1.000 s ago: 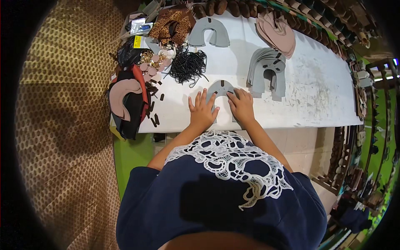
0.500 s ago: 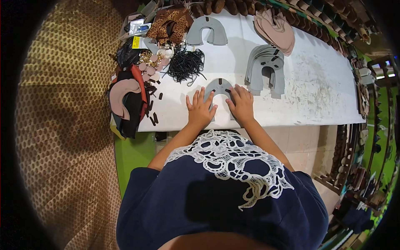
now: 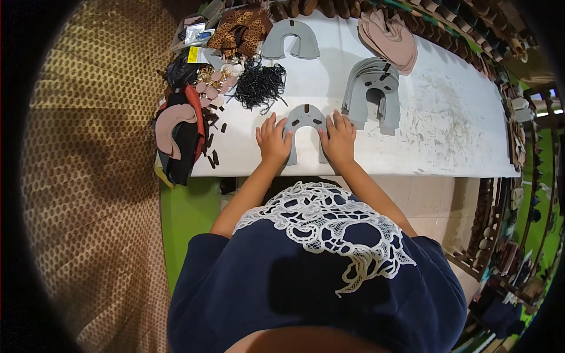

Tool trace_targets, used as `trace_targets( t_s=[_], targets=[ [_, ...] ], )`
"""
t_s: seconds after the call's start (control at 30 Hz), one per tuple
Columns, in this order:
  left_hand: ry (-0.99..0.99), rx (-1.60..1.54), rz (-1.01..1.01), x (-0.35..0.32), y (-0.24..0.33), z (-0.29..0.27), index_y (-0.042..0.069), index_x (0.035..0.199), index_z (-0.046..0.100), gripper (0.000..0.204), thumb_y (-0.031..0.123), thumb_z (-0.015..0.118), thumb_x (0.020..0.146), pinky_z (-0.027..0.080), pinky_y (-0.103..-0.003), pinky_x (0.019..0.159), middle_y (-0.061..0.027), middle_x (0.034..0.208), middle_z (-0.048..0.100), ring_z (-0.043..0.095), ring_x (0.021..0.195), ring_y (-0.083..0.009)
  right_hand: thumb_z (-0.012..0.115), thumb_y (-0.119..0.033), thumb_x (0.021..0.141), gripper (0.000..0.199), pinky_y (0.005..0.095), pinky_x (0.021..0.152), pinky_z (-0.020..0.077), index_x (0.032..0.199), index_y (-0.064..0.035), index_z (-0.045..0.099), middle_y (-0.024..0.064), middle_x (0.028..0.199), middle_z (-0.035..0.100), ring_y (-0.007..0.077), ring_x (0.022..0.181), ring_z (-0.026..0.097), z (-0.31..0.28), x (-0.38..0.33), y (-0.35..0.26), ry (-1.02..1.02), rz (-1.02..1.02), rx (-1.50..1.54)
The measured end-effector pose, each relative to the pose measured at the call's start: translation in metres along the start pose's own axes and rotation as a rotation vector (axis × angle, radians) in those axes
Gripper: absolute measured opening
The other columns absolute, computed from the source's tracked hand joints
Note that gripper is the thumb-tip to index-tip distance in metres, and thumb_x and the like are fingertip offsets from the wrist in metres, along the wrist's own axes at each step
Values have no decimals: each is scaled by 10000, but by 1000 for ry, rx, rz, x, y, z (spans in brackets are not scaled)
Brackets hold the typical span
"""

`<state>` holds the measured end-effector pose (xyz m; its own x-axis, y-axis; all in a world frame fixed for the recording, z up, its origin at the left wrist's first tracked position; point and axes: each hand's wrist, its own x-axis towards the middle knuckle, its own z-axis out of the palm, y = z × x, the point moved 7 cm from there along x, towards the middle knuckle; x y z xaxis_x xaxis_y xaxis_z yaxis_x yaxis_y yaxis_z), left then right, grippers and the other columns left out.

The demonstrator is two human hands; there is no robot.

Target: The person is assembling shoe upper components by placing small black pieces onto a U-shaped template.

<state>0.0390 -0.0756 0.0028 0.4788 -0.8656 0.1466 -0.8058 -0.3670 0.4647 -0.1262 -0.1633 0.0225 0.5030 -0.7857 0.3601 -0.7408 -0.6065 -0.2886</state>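
Observation:
On the white table in front of me lies a grey U-shaped shoe upper piece (image 3: pixel 306 116), its curve pointing away from me. Three short dark strips sit on the curve. My left hand (image 3: pixel 273 142) rests at the piece's left edge, fingers stretched forward and thumb by the leg. Along the right leg lies my right hand (image 3: pixel 339 140), its fingers extended and partly covering that leg. Neither hand is closed around the piece. To the right stands a fanned stack of similar grey pieces (image 3: pixel 355 100), with dark strips on the top one.
Another grey U-shaped piece (image 3: pixel 309 35) lies at the back, with pink pieces (image 3: pixel 389 41) to its right. At left are tangled black bead strings (image 3: pixel 259 87), loose dark strips (image 3: pixel 213 157), leopard-print fabric (image 3: pixel 240 34) and a pink curved piece (image 3: pixel 170 126). Shoe lasts line the far edge.
Both hands have spread outward from the curve to the piece's sides, uncovering the two side strips. The left hand's fingers now lie closer together.

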Motion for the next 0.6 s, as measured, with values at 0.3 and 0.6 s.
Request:
trace_targets(
  t_s=[0.3,0.6],
  targets=[
    [119,-44,33,5,-17,-8,144,831,617,122,216,646,737,202,-535,1020,-85,1279,479,356,1236,-341,644,-146,762,102,426,891,371,829,-70,661,110,1089,562,310,994,511,-9,0,11,59,8,480],
    [51,-98,327,12,72,-53,102,824,613,137,231,628,782,212,-472,1026,-93,1273,500,346,1248,-344,655,-159,765,127,402,874,399,842,-58,651,126,1096,556,320,1027,506,-73,-7,59,123,-7,576]
  ],
)
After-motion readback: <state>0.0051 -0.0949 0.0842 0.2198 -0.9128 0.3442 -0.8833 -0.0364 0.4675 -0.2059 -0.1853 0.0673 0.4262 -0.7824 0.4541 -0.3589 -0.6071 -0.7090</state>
